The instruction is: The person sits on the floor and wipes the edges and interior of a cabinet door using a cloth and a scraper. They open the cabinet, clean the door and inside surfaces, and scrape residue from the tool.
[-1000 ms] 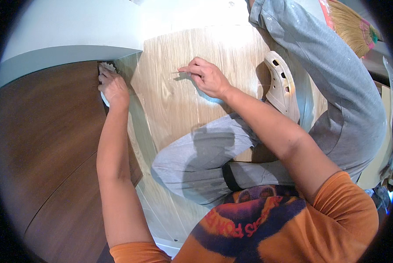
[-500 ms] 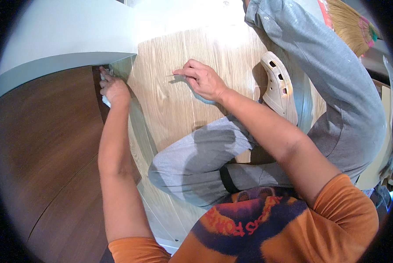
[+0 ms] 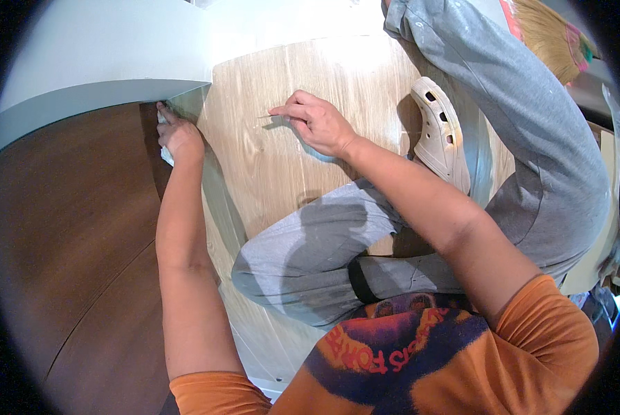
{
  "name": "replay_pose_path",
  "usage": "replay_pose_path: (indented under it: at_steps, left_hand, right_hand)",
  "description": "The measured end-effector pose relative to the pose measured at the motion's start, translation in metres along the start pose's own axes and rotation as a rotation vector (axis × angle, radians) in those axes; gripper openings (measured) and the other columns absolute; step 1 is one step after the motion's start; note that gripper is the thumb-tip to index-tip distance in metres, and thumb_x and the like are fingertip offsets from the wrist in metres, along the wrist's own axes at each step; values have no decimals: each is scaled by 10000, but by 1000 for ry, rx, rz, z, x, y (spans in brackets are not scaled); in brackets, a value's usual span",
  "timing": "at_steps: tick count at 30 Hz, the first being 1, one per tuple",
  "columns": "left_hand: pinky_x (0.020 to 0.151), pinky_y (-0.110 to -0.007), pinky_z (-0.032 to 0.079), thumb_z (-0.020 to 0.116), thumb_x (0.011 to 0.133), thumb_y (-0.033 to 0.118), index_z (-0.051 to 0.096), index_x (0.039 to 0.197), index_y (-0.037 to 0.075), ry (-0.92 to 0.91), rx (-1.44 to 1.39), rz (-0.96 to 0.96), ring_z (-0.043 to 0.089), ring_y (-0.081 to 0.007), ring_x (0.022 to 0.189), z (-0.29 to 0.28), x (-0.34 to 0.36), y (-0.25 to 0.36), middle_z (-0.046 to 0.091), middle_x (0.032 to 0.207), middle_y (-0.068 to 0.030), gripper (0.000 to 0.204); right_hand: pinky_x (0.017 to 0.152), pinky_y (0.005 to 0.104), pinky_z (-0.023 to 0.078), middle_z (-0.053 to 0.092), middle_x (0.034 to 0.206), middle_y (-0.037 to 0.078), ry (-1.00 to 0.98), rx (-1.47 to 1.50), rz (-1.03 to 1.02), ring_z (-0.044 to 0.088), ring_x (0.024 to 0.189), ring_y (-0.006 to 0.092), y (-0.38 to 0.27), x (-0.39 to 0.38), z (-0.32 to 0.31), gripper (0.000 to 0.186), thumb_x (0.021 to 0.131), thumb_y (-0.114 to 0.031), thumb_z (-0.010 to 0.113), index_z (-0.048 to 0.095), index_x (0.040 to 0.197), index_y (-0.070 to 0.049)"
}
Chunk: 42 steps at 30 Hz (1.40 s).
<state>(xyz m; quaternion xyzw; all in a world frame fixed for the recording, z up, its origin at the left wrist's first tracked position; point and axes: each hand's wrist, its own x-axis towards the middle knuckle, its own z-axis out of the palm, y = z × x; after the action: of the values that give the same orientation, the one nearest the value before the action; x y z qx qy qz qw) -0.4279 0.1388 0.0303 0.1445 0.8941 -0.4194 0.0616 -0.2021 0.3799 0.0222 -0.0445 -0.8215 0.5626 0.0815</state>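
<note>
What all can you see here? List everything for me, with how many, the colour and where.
Cloth: 1, white, under the left hand
Thin stick: 1, colour unclear, in the right fingertips
Panel: 1, dark brown, left side
Wall-like block: 1, pale grey-white, upper left
Floor: 1, light wood look, centre
Shoe: 1, cream, right of centre
Broom: 1, straw-coloured, upper right
Clutter: uncountable, mixed, right edge
Trousers: 1 pair, grey, centre to right
Shirt: 1, orange with dark print, bottom
Hands: 2, bare, left on cloth, right above floor
</note>
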Motion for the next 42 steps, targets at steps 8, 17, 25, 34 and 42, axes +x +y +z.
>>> replay_pose_path:
  at_steps: [8,17,25,34,42]
  left_hand:
    - [938,-399,570,652,922,101,575,1344,-39,209,-356,140,609,-407,1196,-40,-24,-48,441,1496,-240,451]
    - [1109,-387,415,840,825,257,538,1439,-12,-74,-1724,-35,559,-319,1321,-42,-160,8,597,1393,-253,735]
    - [1106,-417,425,551,1076,294,428,1496,-25,-123,-2711,-514,535,-250,1333,-83,-273,-26,521,1487,-191,542]
    - [870,-321,503,571,1031,185,576,1174,11,271,-2276,-1220,593,-162,944,51,-418,-61,606,1012,-66,225]
    - [753,-527,556,651,907,261,601,1088,-26,-208,-994,-1870,698,-380,854,262,-514,-43,689,947,-224,343]
  right_hand:
    - [902,379,534,620,1054,91,24,-60,-2,642,982,271,-2,-2,0,339,916,-47,582,732,1200,-155]
    - [843,312,529,547,1056,88,115,656,201,619,911,188,-32,12,29,324,959,-11,560,718,1240,-41]
    - [810,296,550,706,923,74,-304,956,300,658,883,109,-131,-19,81,413,932,-54,706,639,1334,12]
    - [1027,472,441,600,1219,174,-115,-217,66,569,1185,348,-106,17,98,549,783,-407,828,671,1188,-70]
    - [1100,482,382,578,1262,185,-157,-603,27,532,1258,343,-92,39,141,400,860,-285,711,658,1187,-60]
